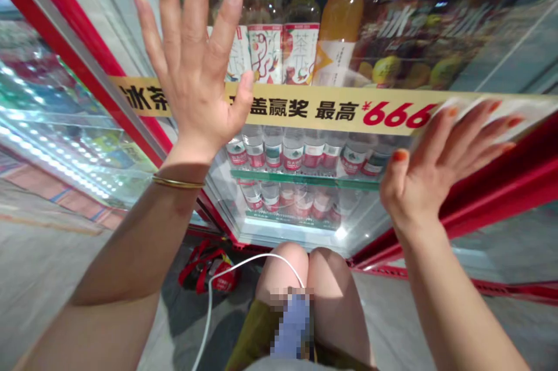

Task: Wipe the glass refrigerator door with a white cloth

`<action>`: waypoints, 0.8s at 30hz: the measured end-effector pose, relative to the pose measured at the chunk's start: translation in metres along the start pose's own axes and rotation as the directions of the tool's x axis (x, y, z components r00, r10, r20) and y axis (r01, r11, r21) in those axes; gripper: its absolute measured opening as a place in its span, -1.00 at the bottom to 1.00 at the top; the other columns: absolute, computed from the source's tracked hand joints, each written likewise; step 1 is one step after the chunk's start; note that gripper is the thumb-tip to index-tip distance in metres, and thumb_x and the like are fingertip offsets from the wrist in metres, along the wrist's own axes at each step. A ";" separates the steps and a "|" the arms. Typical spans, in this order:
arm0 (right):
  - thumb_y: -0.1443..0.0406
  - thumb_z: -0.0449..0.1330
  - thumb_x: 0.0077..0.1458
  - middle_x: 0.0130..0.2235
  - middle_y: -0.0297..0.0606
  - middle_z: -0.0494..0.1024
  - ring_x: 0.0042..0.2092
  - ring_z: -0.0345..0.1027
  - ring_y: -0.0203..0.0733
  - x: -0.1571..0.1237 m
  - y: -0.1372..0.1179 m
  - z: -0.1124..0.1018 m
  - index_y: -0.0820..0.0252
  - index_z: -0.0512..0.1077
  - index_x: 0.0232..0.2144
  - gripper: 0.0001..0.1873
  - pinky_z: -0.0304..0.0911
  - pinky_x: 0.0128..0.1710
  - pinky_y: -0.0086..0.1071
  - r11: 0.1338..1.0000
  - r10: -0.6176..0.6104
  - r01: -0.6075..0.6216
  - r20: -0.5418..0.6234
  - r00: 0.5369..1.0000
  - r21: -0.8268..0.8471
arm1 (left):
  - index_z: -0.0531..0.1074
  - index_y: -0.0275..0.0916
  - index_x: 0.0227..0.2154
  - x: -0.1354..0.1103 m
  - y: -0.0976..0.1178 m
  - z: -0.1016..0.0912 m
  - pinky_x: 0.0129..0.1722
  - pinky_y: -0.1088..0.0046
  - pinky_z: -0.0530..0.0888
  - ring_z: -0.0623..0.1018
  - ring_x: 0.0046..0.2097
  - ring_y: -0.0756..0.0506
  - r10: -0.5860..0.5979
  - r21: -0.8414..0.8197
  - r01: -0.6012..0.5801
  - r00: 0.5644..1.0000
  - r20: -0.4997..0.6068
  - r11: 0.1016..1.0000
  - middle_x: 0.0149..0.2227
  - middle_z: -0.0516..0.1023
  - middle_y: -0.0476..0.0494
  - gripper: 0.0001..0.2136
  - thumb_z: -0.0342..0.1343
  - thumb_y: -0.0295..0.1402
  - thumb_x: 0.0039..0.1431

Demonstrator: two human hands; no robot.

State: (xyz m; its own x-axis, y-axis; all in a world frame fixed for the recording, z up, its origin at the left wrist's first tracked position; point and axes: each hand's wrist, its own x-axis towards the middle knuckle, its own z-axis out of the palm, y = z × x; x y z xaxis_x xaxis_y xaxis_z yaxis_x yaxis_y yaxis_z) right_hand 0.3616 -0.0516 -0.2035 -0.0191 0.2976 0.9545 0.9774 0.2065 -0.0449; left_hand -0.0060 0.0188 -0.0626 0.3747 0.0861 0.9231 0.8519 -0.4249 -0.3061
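Note:
My left hand (196, 86) is raised, back toward me, with its fingers spread in front of the glass door of a drinks cooler. It covers part of a yellow printed strip (311, 92) with black Chinese lettering and a red 666. My right hand (427, 185), a little blurred, is also spread, at the right end of the strip near the red door frame (492, 185). Whether either palm touches the glass I cannot tell. Neither hand shows anything in its fingers. A gold bangle (178, 184) circles my left wrist.
Behind the glass stand tea bottles (300, 51), an orange drink bottle (344, 10) and several water bottles (293, 153) on shelves. A red and black bag (209, 269) lies on the floor at lower left. A white cable (210, 301) loops by my knees (285, 266). Another lit display (78, 127) stands left.

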 end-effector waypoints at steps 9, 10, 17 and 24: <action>-0.05 0.12 0.48 0.57 -0.71 0.17 0.69 -0.54 -0.23 -0.064 -0.082 0.025 -0.31 0.02 0.60 -0.24 -0.62 0.68 -0.10 0.894 -0.445 0.449 0.124 0.887 -0.002 | -0.02 0.13 0.62 -0.003 0.001 -0.007 0.70 -0.01 -0.30 -0.22 0.70 -0.15 0.006 -0.006 -0.006 1.000 -0.004 1.000 0.68 -0.21 0.25 -0.31 -0.03 0.00 0.52; -0.02 0.13 0.48 0.59 -0.67 0.13 0.69 -0.51 -0.21 -0.076 -0.069 0.023 -0.29 -0.02 0.61 -0.21 -0.59 0.68 -0.09 0.900 -0.431 0.435 0.130 0.893 -0.007 | -0.05 0.15 0.62 -0.004 0.003 -0.007 0.70 -0.01 -0.27 -0.21 0.70 -0.14 0.022 0.002 -0.022 1.000 -0.016 1.000 0.68 -0.22 0.25 -0.30 -0.01 -0.05 0.52; 0.14 0.01 0.47 0.69 -0.21 -0.39 0.68 -0.56 0.39 -0.037 0.000 0.012 -0.01 -0.30 0.66 -0.10 -0.33 0.55 0.61 0.988 0.128 -0.132 -0.056 0.990 -0.084 | -0.09 -0.07 0.64 -0.057 0.041 -0.001 0.70 0.07 -0.25 -0.19 0.69 -0.13 -0.055 0.054 0.061 0.993 -0.101 0.997 0.68 -0.21 0.05 -0.22 0.05 -0.25 0.46; 0.23 0.10 0.38 0.67 -0.26 -0.11 0.69 -0.32 0.11 -0.060 -0.029 0.048 0.06 -0.08 0.65 -0.11 -0.37 0.67 0.24 0.990 -0.044 0.006 -0.268 0.962 -0.141 | -0.04 -0.01 0.63 -0.097 0.061 0.014 0.70 0.13 -0.15 -0.06 0.68 -0.13 -0.116 0.112 0.133 0.982 -0.151 0.985 0.66 -0.07 0.03 -0.23 0.07 -0.36 0.44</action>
State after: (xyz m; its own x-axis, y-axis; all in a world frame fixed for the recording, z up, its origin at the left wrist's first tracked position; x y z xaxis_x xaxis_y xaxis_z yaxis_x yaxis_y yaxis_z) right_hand 0.3240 -0.0310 -0.2735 -0.0050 0.0278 0.9996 0.9972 0.0743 0.0030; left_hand 0.0152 -0.0028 -0.1744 0.2142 -0.0025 0.9768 0.9298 -0.3059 -0.2047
